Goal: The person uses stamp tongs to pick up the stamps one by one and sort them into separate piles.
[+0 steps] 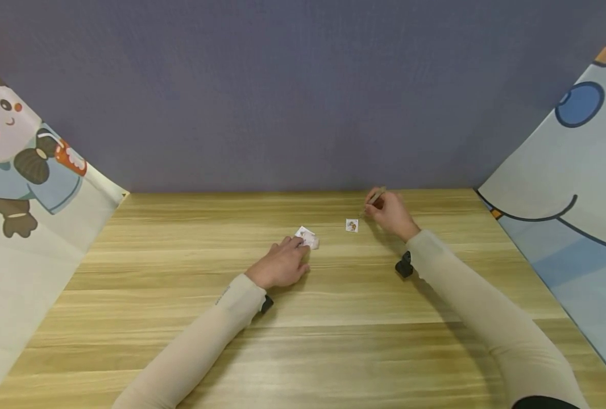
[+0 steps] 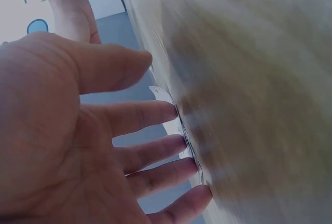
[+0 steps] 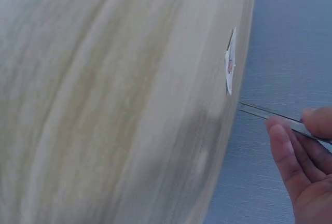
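We get soft, even light from above in the head view, nothing harsh, with faint shadows under both sleeves on the bench (image 1: 180, 318) and no glare. Its edges bend outward like a wide lens. Both wrist views look dimmer and smeary: wood grain goes to mush up close, and the left hand (image 2: 67, 146) looms big, shaded and soft-focused.

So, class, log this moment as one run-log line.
left hand: presses white paper sheet | right hand: pinches thin metal tweezers | small square sticker: flat on wooden table
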Motion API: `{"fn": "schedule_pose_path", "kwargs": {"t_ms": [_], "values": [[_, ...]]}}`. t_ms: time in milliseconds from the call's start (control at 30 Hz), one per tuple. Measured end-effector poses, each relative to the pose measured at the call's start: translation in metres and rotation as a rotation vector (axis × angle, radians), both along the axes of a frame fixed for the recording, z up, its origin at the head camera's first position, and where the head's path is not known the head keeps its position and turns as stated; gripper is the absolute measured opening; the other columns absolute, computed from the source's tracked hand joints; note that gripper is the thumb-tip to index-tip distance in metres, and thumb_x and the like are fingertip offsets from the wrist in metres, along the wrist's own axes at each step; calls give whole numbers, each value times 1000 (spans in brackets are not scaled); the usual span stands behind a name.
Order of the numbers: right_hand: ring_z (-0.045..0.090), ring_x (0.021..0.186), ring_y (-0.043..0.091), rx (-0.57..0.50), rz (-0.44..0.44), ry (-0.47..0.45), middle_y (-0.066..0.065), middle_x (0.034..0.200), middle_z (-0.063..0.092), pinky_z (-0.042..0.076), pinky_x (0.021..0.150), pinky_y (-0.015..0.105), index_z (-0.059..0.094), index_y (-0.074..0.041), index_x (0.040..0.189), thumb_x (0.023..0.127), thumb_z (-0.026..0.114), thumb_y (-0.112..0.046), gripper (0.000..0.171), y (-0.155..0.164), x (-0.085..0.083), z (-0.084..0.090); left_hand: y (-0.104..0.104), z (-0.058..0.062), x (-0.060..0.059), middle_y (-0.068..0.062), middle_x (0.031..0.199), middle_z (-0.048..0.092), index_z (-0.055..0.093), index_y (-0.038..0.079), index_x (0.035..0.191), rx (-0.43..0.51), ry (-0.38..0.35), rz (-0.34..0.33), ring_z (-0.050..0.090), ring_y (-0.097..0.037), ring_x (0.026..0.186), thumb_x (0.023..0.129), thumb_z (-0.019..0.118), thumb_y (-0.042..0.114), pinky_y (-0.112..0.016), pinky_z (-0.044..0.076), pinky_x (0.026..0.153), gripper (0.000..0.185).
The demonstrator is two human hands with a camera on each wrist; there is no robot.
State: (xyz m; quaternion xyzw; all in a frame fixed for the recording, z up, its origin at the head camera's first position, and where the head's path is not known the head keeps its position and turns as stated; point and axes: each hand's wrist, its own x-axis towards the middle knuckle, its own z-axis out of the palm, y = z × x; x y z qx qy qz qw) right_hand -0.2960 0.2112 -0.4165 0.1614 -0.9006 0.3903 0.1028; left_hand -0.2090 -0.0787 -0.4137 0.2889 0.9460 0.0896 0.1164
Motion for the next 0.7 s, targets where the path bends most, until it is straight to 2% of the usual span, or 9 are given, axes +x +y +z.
{"fn": "schedule_pose_path", "kwargs": {"t_ms": [133,267,533,700], "values": [[65,74,25,-19,-5,41,9,82,67,52,65,36,64,-3,91,87,65,-1,5,-2,3,2,0,0,0,-13,148,31,42,7,142,4,-7,3,28,-30,134,97,52,29,-55,27,103,51],[65,74,22,-24,27,84,6,82,67,53,67,36,65,-5,92,87,67,-5,6,-12,9,6,0,1,0,-12,149,30,38,7,144,5,-22,8,25,-30,136,98,51,28,-56,26,104,52],[65,70,13,-55,190,125,0,81,67,53,64,32,65,-8,93,86,70,-8,8,-47,23,6,-1,1,0,-12,151,26,37,5,144,-6,-48,18,20,-29,138,99,47,27,-56,23,105,51],[64,70,11,-63,227,111,-1,81,66,53,63,28,66,-6,91,86,70,-8,7,-69,24,0,-1,-1,-1,-11,151,27,38,7,144,-6,-45,22,22,-28,137,99,49,28,-55,24,105,51]]}}
